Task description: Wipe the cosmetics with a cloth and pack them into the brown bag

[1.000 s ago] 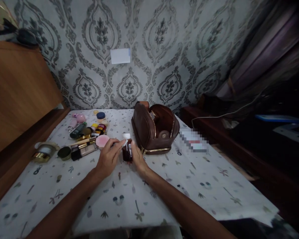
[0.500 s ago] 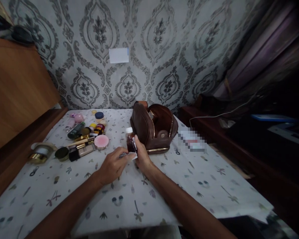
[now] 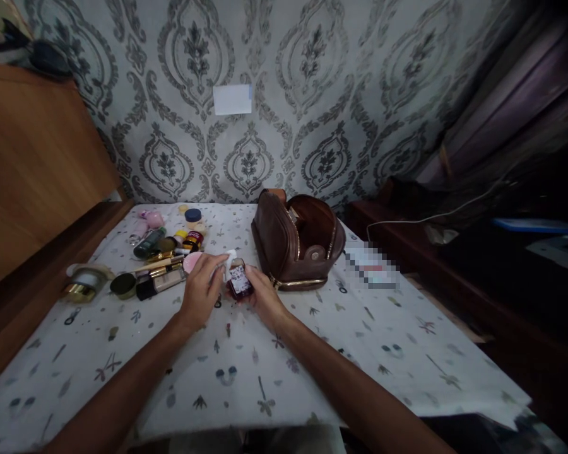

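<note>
My right hand (image 3: 266, 297) is closed around a small dark red-brown bottle (image 3: 240, 282) with a white printed label turned up toward me. Pinched in my left hand (image 3: 201, 287) is a white tissue (image 3: 229, 260), held against the bottle's upper left side. The white cap cannot be told apart from the tissue here. Just behind my right hand stands a brown leather toiletry bag (image 3: 284, 252), its zipped top gaping. Partly hidden by my left fingers is a round pink compact (image 3: 190, 261).
Several cosmetics lie on the left of the patterned tablecloth (image 3: 265, 378): a foundation bottle (image 3: 163, 284), a dark round jar (image 3: 123, 285), a gold-lidded jar (image 3: 81, 287), a green bottle (image 3: 150, 243) and a blue-lidded jar (image 3: 193, 217). A blurred-out flat item (image 3: 372, 265) lies right of the bag.
The bottle has tilted and turned so that its label faces me. My left hand with the tissue has moved from its base up to its upper left side.
</note>
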Available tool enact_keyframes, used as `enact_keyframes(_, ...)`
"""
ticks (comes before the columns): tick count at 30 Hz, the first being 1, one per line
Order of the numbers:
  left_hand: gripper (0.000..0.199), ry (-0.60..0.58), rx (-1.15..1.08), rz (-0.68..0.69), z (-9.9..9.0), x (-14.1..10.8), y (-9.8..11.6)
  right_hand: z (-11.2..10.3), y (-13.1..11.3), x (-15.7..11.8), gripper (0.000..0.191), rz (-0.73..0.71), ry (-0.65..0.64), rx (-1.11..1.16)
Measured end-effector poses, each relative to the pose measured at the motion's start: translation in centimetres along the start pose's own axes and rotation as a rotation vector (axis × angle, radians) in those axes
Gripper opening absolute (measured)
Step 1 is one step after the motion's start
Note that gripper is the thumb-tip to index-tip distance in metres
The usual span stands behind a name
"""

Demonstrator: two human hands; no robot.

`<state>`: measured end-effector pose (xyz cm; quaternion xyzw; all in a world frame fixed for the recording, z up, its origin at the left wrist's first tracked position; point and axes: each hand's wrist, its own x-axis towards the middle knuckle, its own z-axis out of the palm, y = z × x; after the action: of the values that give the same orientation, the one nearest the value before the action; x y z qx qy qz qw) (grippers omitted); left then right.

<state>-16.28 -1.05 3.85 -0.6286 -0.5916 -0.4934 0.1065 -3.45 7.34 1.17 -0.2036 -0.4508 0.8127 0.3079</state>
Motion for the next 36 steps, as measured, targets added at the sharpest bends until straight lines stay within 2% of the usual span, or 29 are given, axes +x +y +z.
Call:
enact_keyframes(3,0.023,-0.002,0.023,-0.037,0.0,0.1,-0.2,-0.2,0.1,0.2,0.051,-0.017,-0.008,0.092)
enact_keyframes(6,0.023,-0.051,0.018,-0.032,0.2,-0.2,-0.2,-0.3,0.0,0.3,0.045,-0.055,-0.023,0.142)
enact_keyframes(11,0.026,-0.175,0.093,0.113,0.8,-1.1,0.6,-0.4,-0.3,0.3,0.038,-0.073,0.042,0.188)
enact_keyframes(15,0.027,-0.219,0.130,0.233,0.9,-1.3,1.1,-0.5,-0.3,0.4,0.034,-0.073,0.093,0.196)
enact_keyframes(23,0.029,-0.097,0.085,0.027,-0.1,-0.2,-0.2,-0.3,0.6,0.1,0.034,0.029,-0.004,0.067)
enact_keyframes(26,0.029,-0.104,0.090,0.009,-0.1,-0.2,-0.3,-0.1,0.5,-0.1,0.034,0.047,-0.004,0.070)
enact_keyframes(28,0.030,-0.149,0.072,0.044,0.1,-0.5,0.0,-0.2,0.4,0.0,0.033,0.035,0.010,0.102)
enact_keyframes(34,0.031,-0.249,0.154,0.300,0.9,-1.4,1.4,-0.8,0.0,0.9,0.034,0.007,0.123,0.283)
enact_keyframes(36,0.032,-0.271,0.172,0.339,1.0,-1.6,1.5,-1.1,-0.1,1.2,0.029,-0.032,0.143,0.315)
